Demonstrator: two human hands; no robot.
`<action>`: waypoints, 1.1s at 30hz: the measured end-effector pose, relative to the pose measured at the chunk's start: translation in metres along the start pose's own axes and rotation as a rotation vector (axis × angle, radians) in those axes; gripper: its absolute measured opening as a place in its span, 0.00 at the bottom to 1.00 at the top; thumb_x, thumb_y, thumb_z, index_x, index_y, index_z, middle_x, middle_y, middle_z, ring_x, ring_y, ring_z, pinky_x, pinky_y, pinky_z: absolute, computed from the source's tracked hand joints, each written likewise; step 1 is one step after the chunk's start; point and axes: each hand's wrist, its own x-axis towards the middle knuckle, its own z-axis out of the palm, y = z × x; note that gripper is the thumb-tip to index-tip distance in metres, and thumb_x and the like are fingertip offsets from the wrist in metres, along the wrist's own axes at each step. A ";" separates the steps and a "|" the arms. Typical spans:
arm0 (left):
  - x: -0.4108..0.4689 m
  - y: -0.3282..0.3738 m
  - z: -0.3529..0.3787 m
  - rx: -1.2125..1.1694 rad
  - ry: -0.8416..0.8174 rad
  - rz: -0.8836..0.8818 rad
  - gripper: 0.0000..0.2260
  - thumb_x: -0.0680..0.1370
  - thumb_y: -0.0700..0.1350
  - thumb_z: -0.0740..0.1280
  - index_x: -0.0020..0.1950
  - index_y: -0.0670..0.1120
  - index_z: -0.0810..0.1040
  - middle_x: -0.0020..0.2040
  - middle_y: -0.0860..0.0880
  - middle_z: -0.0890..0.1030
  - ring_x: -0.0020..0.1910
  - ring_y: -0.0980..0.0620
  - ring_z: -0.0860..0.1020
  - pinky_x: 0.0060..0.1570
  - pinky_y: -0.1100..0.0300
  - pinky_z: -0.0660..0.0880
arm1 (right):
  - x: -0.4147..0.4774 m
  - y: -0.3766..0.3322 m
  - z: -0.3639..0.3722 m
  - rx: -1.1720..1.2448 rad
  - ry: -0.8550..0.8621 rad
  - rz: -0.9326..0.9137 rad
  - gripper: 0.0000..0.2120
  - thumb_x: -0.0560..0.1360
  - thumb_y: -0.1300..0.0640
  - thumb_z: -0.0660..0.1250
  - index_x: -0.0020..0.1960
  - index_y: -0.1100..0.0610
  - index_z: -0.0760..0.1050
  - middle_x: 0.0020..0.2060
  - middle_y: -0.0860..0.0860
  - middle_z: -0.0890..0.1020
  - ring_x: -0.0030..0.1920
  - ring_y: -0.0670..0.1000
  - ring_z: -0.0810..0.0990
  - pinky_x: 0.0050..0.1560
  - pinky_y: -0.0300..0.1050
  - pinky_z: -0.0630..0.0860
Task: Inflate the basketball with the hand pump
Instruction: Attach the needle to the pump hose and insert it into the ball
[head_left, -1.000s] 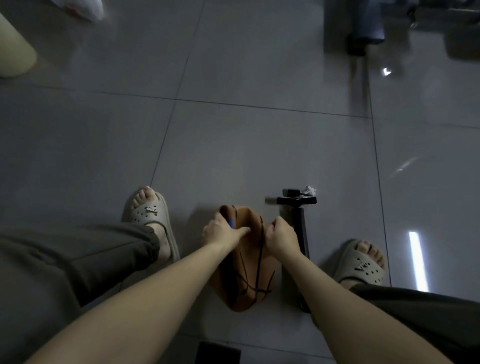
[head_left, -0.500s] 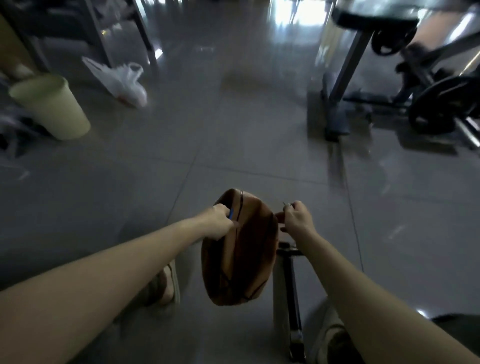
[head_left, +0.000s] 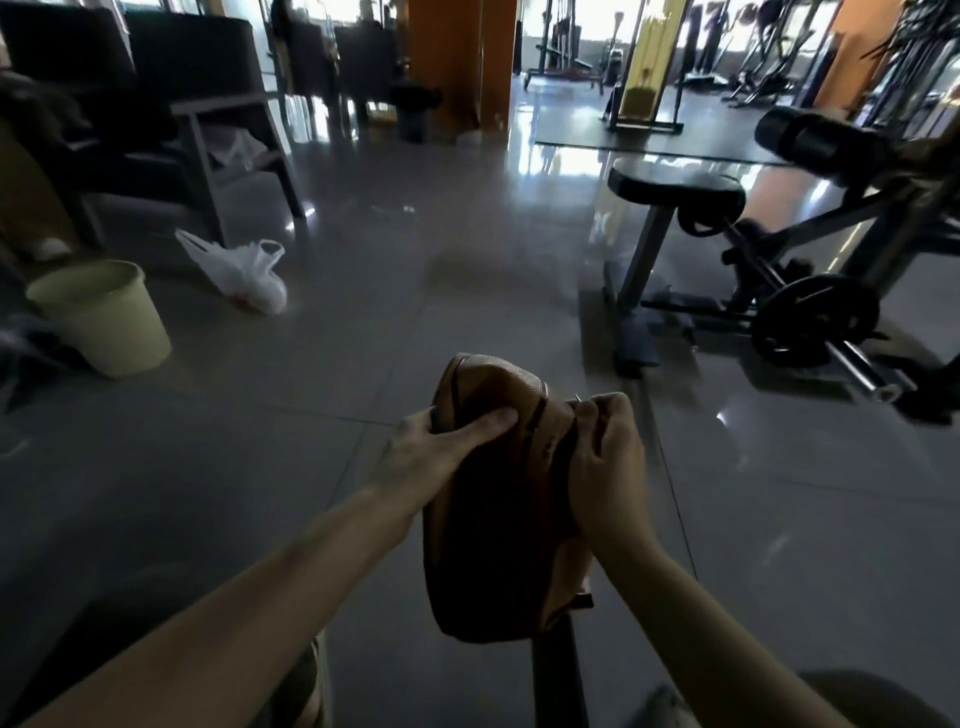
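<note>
- Both hands have raised the deflated basketball (head_left: 498, 519) higher above the floor (head_left: 260, 467).
- Left hand (head_left: 431, 452) grips its upper edge, with the thumb pressed across the near face.
- Right hand (head_left: 605, 457) has curled fingers pinching the opposite edge.
- Hand pump (head_left: 558, 675) shows below the ball.

Floor (head_left: 363, 441): glossy grey tiles, window glare far end. On it: pale bucket (head_left: 104, 317) left, white bag (head_left: 239, 273) just beyond, chair (head_left: 208, 119) behind, weight bench (head_left: 636, 332) right. Dark pump (head_left: 558, 675) near bottom, partly hidden.
</note>
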 end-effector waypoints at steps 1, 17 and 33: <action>0.003 -0.003 0.003 -0.012 0.028 -0.013 0.28 0.62 0.68 0.79 0.56 0.55 0.84 0.49 0.58 0.87 0.51 0.56 0.85 0.56 0.55 0.80 | 0.002 0.005 0.002 -0.014 -0.013 0.000 0.10 0.85 0.54 0.55 0.47 0.55 0.70 0.38 0.53 0.78 0.37 0.51 0.77 0.36 0.48 0.74; 0.061 -0.006 0.032 0.439 0.150 0.138 0.21 0.70 0.69 0.71 0.48 0.53 0.80 0.41 0.55 0.84 0.41 0.57 0.82 0.39 0.58 0.78 | 0.056 0.049 -0.025 -0.078 -0.264 0.144 0.08 0.83 0.62 0.59 0.48 0.58 0.76 0.39 0.53 0.82 0.34 0.45 0.77 0.34 0.42 0.73; 0.050 0.005 0.033 0.900 0.405 0.423 0.23 0.75 0.69 0.65 0.44 0.49 0.72 0.34 0.57 0.71 0.35 0.50 0.72 0.34 0.58 0.63 | 0.004 0.042 -0.030 -0.336 -0.340 -0.105 0.06 0.81 0.61 0.62 0.49 0.53 0.76 0.35 0.46 0.79 0.33 0.48 0.78 0.32 0.46 0.77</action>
